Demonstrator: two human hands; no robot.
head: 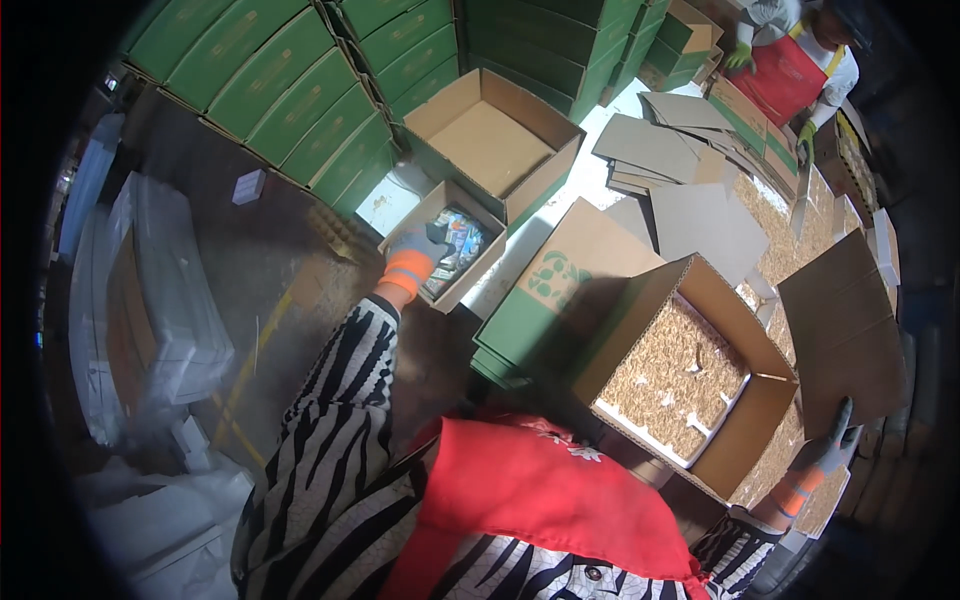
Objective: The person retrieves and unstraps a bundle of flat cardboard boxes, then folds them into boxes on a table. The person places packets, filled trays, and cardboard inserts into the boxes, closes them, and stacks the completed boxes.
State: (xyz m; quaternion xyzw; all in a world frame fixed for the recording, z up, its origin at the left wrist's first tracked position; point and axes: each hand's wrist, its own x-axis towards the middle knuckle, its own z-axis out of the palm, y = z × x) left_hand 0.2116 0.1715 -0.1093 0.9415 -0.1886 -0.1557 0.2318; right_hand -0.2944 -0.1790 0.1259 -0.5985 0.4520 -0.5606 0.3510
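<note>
My left hand [421,253], in a grey glove with an orange cuff, reaches into a small cardboard box [480,268] of colourful small packets [463,238]; its fingertips are partly hidden among them. At the lower right, my right hand [834,442], gloved alike, holds the lower edge of a brown cardboard sheet [844,337] that stands tilted. Between my hands, an open carton [750,442] holds a white tray filled with small light-brown pieces [667,375]. Beyond the small box stands an open, empty carton [491,146].
Stacked green cartons [292,105] rise at the back left. Flattened green-and-brown cartons [577,262] and loose grey cardboard sheets [705,225] lie ahead. A co-worker in a red apron [784,79] stands at the upper right. Plastic-wrapped bundles [165,300] are at the left.
</note>
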